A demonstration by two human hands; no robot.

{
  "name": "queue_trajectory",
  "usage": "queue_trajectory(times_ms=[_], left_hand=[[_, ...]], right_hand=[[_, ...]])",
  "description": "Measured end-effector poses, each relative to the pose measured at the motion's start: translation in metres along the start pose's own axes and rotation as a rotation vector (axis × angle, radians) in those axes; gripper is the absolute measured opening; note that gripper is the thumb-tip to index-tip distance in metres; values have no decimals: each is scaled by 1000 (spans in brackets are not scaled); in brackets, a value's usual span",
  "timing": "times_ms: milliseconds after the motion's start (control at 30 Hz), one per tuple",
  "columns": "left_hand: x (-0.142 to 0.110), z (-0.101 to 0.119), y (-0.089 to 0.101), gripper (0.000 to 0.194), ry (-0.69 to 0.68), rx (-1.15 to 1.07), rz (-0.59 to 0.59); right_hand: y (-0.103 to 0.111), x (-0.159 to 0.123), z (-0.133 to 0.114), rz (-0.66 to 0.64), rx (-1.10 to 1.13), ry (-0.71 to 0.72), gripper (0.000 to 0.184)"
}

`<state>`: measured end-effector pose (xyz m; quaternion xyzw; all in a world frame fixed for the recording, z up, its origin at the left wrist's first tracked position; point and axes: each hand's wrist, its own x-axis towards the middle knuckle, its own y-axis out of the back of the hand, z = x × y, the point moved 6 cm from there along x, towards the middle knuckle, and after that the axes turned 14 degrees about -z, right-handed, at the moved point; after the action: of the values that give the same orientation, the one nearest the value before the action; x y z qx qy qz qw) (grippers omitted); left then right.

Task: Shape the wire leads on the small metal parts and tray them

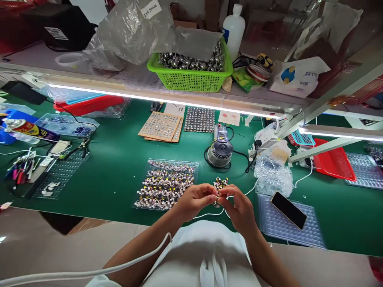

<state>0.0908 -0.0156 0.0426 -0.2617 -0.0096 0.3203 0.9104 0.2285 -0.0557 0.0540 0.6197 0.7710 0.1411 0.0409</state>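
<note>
Yellow-black parts (221, 183) lie beyond left hand (194, 200) and right hand (240, 205), fingers pinching a small piece (218, 196).

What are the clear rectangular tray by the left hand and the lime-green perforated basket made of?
Clear rectangular tray: probably thin, glossy plastic; green tabletop shows through its edge. Lime-green perforated basket: likely moulded plastic, slightly shiny, given its even colour and regular holes.

The counter (119, 167) looks smooth with low sheen, the tray (195, 170) is glossy clear plastic, the phone (289, 210) has a shiny screen, and mirror-bright metal pieces (191, 62) fill a perforated plastic basket (191, 81).
</note>
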Motion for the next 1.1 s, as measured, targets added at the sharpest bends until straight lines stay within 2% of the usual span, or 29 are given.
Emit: queue_trajectory(times_ms=[100, 167, 300, 333, 400, 467, 567, 700, 800, 933, 1100], left_hand=[[1, -16, 1, 27, 110, -154, -92], [2, -27, 4, 30, 151, -234, -77], [5, -50, 16, 39, 118, -278, 80], [6, -55, 20, 39, 98, -238, 128], [7, -63, 36, 36, 76, -20, 241], [5, -69, 61, 31, 87, 259, 364], [-7, -70, 121, 22, 145, 500, 560], [-51, -55, 219, 17, 278, 744, 898], [-81, -49, 271, 20, 404, 887, 1011], [-96, -58, 308, 20, 568, 997, 981], [-88, -79, 329, 18, 737, 1028, 878]], right_hand=[[-2, -3, 12, -78, 148, -52, 29], [-5, -5, 18, -127, 202, -42, 30], [-12, -5, 33, -129, 181, -33, 18], [-14, -4, 39, -102, 161, -36, 16], [-19, -1, 55, -58, 102, -62, 12], [-27, 4, 77, -86, -5, -147, 16], [-33, 9, 118, -169, -169, -303, 28], [-24, 11, 167, -164, -294, -392, 31], [-14, 10, 193, -164, -408, -451, 28], [-3, 17, 203, -134, -570, -508, 27], [6, 55, 186, -92, -717, -459, 35]])
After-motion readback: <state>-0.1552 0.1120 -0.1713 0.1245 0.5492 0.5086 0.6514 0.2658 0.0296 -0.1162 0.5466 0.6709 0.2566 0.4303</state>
